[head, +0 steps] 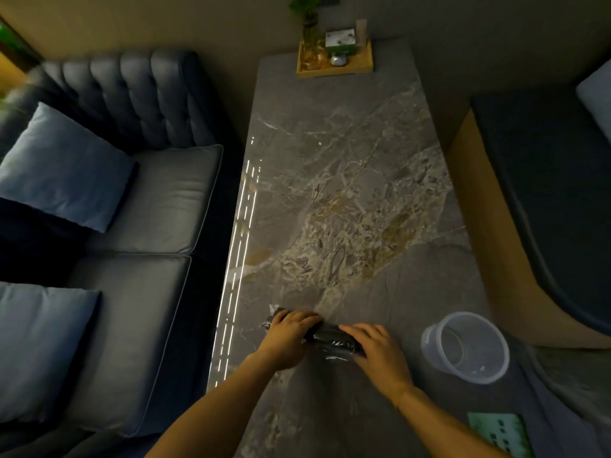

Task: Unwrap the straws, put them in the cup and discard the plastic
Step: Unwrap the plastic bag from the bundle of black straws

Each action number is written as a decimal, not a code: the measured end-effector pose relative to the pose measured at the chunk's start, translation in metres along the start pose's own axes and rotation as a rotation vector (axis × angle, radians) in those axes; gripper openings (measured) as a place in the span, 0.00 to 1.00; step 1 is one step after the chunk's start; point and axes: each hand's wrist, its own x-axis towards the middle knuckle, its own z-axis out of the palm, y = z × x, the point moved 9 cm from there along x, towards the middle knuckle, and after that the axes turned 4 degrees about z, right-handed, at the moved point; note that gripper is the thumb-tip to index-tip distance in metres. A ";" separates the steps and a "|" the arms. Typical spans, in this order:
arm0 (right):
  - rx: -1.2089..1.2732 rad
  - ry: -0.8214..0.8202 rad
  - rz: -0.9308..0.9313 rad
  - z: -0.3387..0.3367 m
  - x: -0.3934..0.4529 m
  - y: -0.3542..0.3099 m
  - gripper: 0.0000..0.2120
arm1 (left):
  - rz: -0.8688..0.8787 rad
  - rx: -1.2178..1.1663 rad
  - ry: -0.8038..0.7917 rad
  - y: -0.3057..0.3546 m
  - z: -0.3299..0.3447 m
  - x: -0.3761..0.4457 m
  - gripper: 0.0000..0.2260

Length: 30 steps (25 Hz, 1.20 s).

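Both the left hand point(291, 332) and right hand point(377, 348) grip the wrapped straws point(330, 337) (dark bundle) beside the cup point(466, 347).

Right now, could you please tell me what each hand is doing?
Left hand: curled round the left end of the wrapped straw bundle.
Right hand: holds the bundle's right end; how tight the grip is cannot be told.
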 end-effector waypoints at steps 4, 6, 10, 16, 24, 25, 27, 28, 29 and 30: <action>0.360 0.050 0.056 -0.025 -0.021 0.005 0.21 | -0.034 -0.335 -0.042 0.016 -0.003 -0.020 0.23; 0.603 0.023 0.084 -0.038 -0.032 0.005 0.18 | -0.086 -0.655 -0.069 0.025 -0.005 -0.034 0.20; 0.947 0.026 0.193 -0.051 -0.047 0.003 0.15 | -0.169 -1.081 -0.113 0.048 0.001 -0.055 0.10; 1.364 0.065 0.429 -0.029 -0.058 0.001 0.25 | -0.273 -1.074 -0.134 0.073 0.027 -0.067 0.14; 1.155 -0.059 0.439 -0.013 -0.061 0.002 0.24 | 0.230 -0.288 0.185 0.095 -0.012 -0.071 0.40; 1.178 -0.096 0.442 -0.007 -0.061 0.000 0.24 | 0.283 -0.138 0.184 0.102 -0.010 -0.069 0.40; 1.189 -0.154 0.485 0.007 -0.063 0.003 0.24 | 0.320 0.019 0.171 0.109 0.001 -0.068 0.38; 1.197 -0.176 0.514 0.014 -0.066 0.006 0.25 | 0.324 0.051 0.167 0.110 0.008 -0.070 0.36; 1.239 -0.204 0.531 0.020 -0.070 0.008 0.26 | 0.316 0.061 0.162 0.111 0.015 -0.071 0.35; 1.314 -0.238 0.533 0.027 -0.074 0.009 0.28 | 0.298 0.054 0.163 0.110 0.020 -0.074 0.32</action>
